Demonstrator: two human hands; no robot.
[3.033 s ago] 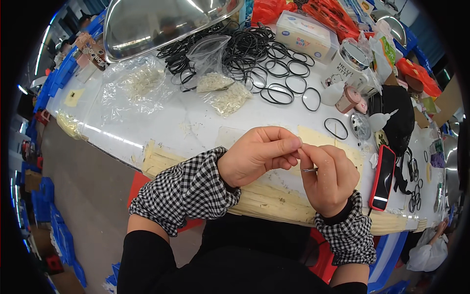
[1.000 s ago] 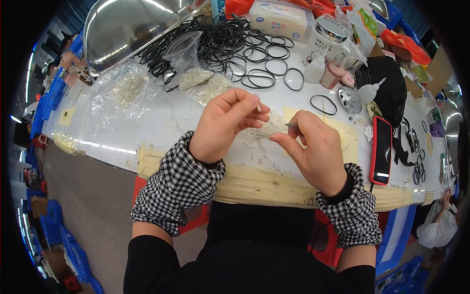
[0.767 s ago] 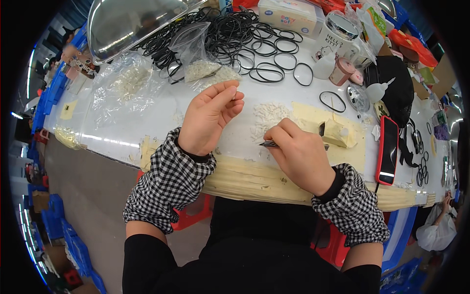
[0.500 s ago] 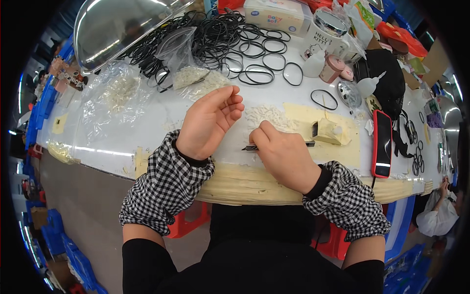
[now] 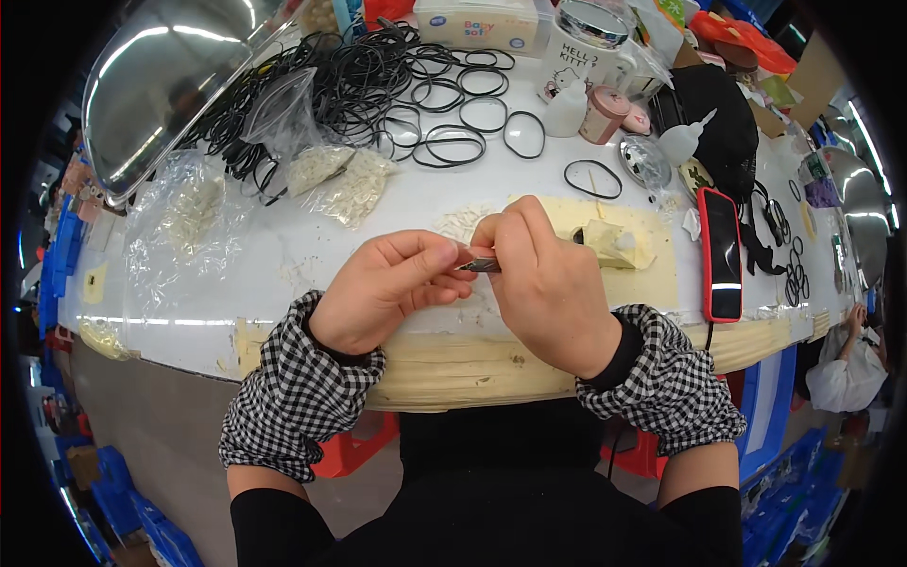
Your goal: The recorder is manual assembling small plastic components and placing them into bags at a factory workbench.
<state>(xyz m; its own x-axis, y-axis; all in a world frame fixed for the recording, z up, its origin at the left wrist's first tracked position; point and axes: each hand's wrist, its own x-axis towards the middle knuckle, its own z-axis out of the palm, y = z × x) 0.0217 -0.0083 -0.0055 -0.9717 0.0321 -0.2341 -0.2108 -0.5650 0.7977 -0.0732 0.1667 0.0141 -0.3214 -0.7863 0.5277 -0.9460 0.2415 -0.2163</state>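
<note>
My left hand (image 5: 392, 283) and my right hand (image 5: 553, 283) meet above the near part of the white table. The right one grips slim dark metal tweezers (image 5: 483, 266), most of their length hidden by its fingers. Their tip points at the left fingertips. Thumb and forefinger of the left hand are pinched together there; whatever sits between them is too small to make out. Just beyond the fingers lies a loose heap of small white pieces (image 5: 461, 221). A block wrapped in yellow tape (image 5: 616, 246) stands right of the right hand.
Many black rubber loops (image 5: 321, 90) lie at the back, left of a mug (image 5: 584, 57). Plastic bags of small pale pieces (image 5: 345, 180) are at the left, near a clear dome cover (image 5: 165, 80). A red-cased phone (image 5: 722, 255) and squeeze bottle (image 5: 684, 140) are at the right.
My right hand has lifted the tweezers off the table toward the left hand. The left hand has come down and its fingers have closed into a pinch. The view has shifted slightly.
</note>
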